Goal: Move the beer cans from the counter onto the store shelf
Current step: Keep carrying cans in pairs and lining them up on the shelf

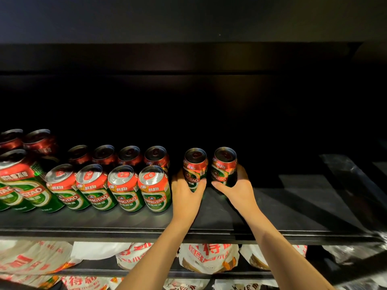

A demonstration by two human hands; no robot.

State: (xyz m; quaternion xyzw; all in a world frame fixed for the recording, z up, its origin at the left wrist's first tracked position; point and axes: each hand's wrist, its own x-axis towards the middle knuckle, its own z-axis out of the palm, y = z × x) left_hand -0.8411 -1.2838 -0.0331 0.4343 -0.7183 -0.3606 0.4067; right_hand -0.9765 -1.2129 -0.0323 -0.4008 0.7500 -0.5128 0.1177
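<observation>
A: The shelf (pixel 272 206) is dark and deep, with a block of cans (pixel 125 181) filling its left part in two rows — near and far. Everything right of them is bare board.

B: And the two in hand?

A: Both stand at the far row's line, just right of the block. The left hand (pixel 186 191) wraps the left can (pixel 194 168), thumb on its right side, fingers curled behind it. The right hand (pixel 236 187) wraps the right can (pixel 223 166), thumb low across its front, fingers round its far side. The two cans stand close together, nearly touching.

B: Are they down on the board?

A: I cannot tell — the hands hide their bases.

B: So how to finish it well?

A: I'd keep them upright, slide them left until the left one closes the gap to the far row, labels facing near, then let go by opening the fingers straight back so nothing tips. The near slots in front come afterwards.
</observation>
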